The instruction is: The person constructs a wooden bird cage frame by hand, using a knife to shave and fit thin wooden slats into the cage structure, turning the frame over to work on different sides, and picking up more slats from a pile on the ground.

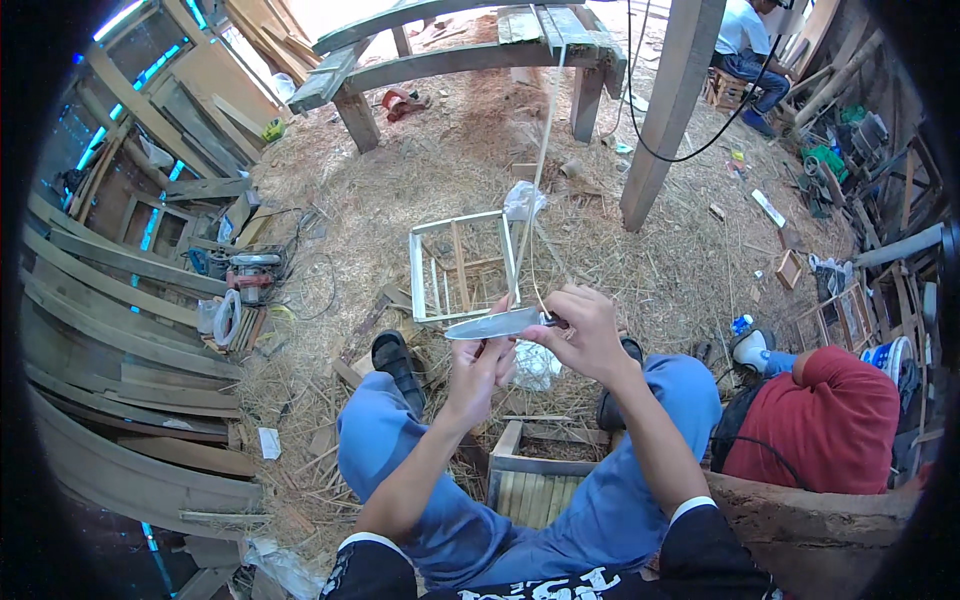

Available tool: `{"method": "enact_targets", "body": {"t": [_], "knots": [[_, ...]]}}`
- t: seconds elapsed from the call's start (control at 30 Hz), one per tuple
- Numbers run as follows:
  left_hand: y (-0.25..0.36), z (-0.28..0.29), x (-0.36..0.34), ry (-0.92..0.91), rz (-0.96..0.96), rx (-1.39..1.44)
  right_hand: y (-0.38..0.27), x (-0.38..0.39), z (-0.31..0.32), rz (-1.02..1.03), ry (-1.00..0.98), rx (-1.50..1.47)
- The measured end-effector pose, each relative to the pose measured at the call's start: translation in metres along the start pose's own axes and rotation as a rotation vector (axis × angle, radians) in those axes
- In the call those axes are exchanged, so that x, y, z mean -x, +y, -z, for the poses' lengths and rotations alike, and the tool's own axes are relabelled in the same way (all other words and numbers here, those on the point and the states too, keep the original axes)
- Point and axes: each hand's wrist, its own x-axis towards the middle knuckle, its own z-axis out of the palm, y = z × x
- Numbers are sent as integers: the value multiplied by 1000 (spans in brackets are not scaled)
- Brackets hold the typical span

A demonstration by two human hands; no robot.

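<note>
My right hand point(585, 335) is closed around the dark handle of a knife point(485, 325), whose broad blade points left across my left hand. The fingers of my left hand point(478, 370) grip a long, pale wooden strip point(543, 150), just behind the blade. The strip rises away from me toward the bench at the far side. A thinner sliver point(533, 265) curves beside it down toward the knife. Just beyond my hands, a slatted wooden frame point(416, 275) rests on the ground. Where the blade meets the strip is partly hidden by my fingers.
Shavings cover the ground. A wooden bench point(450, 68) stands ahead, with a post point(672, 120) to its right. A person in red point(820, 425) sits close on my right; another person point(745, 50) sits far right. At left lie a power tool point(250, 280) and stacked boards point(130, 300).
</note>
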Motion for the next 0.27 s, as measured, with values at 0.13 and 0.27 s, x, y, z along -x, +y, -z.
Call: {"method": "enact_targets", "body": {"t": [0.13,0.27], "knots": [[5,7,10,-68,77,-52,0,-3,9,85,15,-3],[-1,-8,28,-139,175,-165,26,3,21,-276,220,-74]]}}
